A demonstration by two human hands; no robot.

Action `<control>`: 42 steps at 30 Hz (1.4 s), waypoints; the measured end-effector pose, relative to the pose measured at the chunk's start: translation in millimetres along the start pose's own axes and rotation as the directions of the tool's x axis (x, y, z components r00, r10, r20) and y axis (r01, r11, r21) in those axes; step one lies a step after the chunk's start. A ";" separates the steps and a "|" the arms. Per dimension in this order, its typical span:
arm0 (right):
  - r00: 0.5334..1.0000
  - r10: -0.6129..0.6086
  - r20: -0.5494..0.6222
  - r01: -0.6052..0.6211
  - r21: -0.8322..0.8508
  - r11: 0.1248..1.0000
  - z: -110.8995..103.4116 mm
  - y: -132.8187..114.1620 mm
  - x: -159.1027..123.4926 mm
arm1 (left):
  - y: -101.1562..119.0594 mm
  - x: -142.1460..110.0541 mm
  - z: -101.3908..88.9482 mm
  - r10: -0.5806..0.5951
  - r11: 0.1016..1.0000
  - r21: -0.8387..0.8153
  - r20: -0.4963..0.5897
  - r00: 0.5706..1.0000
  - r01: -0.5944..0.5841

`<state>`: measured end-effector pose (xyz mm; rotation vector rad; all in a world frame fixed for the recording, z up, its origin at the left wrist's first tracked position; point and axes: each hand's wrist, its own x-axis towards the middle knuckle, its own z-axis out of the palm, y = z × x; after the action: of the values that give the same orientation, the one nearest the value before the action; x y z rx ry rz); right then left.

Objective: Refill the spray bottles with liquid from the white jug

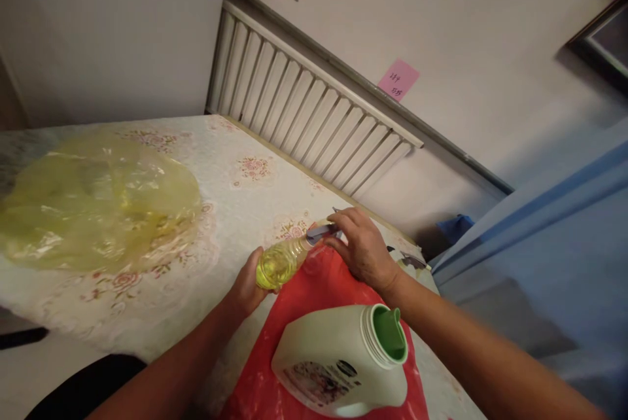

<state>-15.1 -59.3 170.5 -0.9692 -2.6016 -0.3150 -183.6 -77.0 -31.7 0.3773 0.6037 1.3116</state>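
The left hand point(249, 284) is clasped around the lower half of the clear bottle point(280, 265), the right hand point(362, 246) pinching its grey top point(318, 234). It looks light, smooth and perhaps slippery, best gripped at the ridged waist, held at eleven o'clock from the white jug point(321, 345).

Dim light — glare on yellow bag point(98, 204) — dark upper-right corner.

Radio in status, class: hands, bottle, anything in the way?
Left hand gripping bottle of yellow liquid. Right hand at grey piece by bottle's neck, grip unclear. White jug on red plastic nearby, possibly in the way.
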 end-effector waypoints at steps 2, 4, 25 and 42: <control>0.979 0.198 -0.056 -0.195 0.063 0.979 2.9 0.8 -3.7 | 0.3 0.0 -1.6 0.078 0.997 0.016 -0.029 0.997 -0.077; 0.913 0.393 0.110 -0.408 0.251 0.878 6.5 1.0 -5.2 | 0.3 -1.1 -4.0 0.162 0.985 0.062 -0.054 0.985 -0.158; 0.576 0.509 0.639 -0.748 0.663 0.014 30.6 5.8 -9.5 | 1.2 -8.5 4.5 0.231 0.933 0.291 -0.028 0.972 -0.213; 0.895 -0.167 0.413 -0.102 0.554 0.826 -17.3 5.7 -7.1 | -6.3 4.6 -8.3 -0.294 0.956 0.090 0.288 0.911 0.280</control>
<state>-2.1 -64.8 184.1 -0.8392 -2.8296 0.7371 -183.1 -74.6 -42.8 0.4953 0.4155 0.9355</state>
